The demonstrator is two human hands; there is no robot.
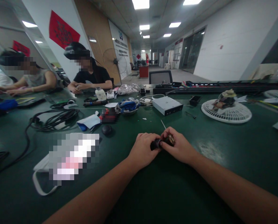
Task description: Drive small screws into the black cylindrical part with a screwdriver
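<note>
My left hand is closed around one end of a small dark cylindrical part with a ring-like rim. From the other side my right hand grips the same part, its thumb and fingertips close to my left fingers. Brass-coloured metal shows between the right fingers, but I cannot tell whether it belongs to the dark part. A thin pale rod sticks up and away from the right fingertips. Both hands are just above the dark green table, and the fingers hide much of what they hold.
A silver disc drive and a white fan grille with a motor lie beyond my hands. Leftward are a black mouse, a face mask, coiled cable and a blurred-out bright object. Two people sit at the far left.
</note>
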